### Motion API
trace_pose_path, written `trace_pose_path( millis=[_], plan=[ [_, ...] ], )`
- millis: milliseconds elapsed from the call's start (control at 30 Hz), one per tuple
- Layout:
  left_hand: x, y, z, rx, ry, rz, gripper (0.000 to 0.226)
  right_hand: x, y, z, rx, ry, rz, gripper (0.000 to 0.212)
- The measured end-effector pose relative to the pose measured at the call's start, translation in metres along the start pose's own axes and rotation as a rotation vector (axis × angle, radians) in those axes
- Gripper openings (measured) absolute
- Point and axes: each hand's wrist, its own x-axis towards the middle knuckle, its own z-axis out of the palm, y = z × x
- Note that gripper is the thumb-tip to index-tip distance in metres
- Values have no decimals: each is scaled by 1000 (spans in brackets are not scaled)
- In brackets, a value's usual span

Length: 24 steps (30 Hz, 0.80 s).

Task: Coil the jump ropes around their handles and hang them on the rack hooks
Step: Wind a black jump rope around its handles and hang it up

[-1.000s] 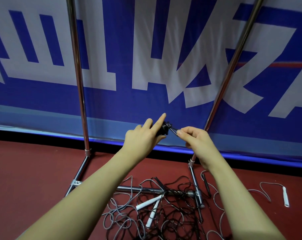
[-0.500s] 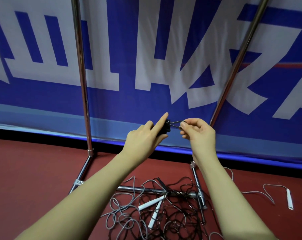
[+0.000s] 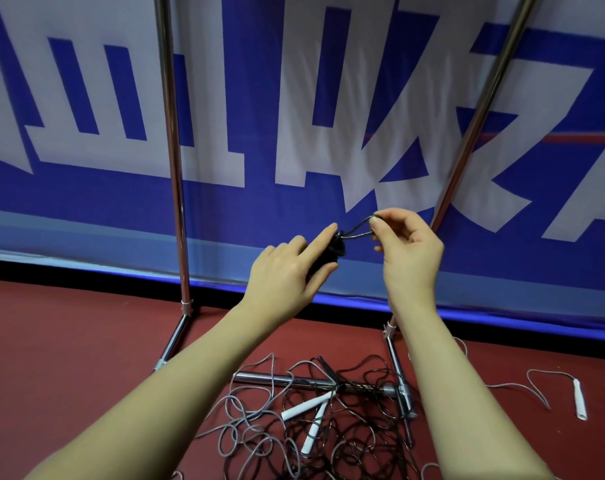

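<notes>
Head-worn camera looks forward and down, close over both forearms.

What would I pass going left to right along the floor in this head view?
Left rack leg → grey rope tangle → two white handles → black rope tangle → right rack foot → lone white handle.

The light is even and fairly bright, falling from above and in front of me, so my forearms cast only faint, soft shadows on the red floor. Pale streaks of glare run down the chrome rack poles. The wide lens bends those poles outward toward the edges. The banner looks slightly soft, and the black coiled rope shows as a dark, detail-poor mass.
</notes>
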Motion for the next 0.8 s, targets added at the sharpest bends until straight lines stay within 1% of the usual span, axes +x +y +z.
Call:
trace_pose_path(
  millis=[100,200,300,367,500,600,700,800],
  plan=[
    [5,-2,-14,42,91,-10,54,-6,-17,9,63,-25,-9,19],
    [4,-4,-32,10,100,-86,58,-7,-36,24,61,-93,-27,21],
    [10,-12,-55,-27,113,-140,60,-1,-61,43,0,-197,-71,16],
    [22,-19,-72,-23,138,-157,60,7,-82,55,-11,-230,-103,12],
    [56,-32,-108,42,210,-134,59,27,-120,78,18,-236,-157,15],
    [84,-44,-131,96,237,-110,61,47,-147,99,-7,-239,-209,9],
    [116,-62,-150,111,281,-117,61,72,-171,124,-29,-233,-248,5],
    [147,-81,-164,107,306,-123,62,101,-187,151,-69,-229,-290,9]
  ],
)
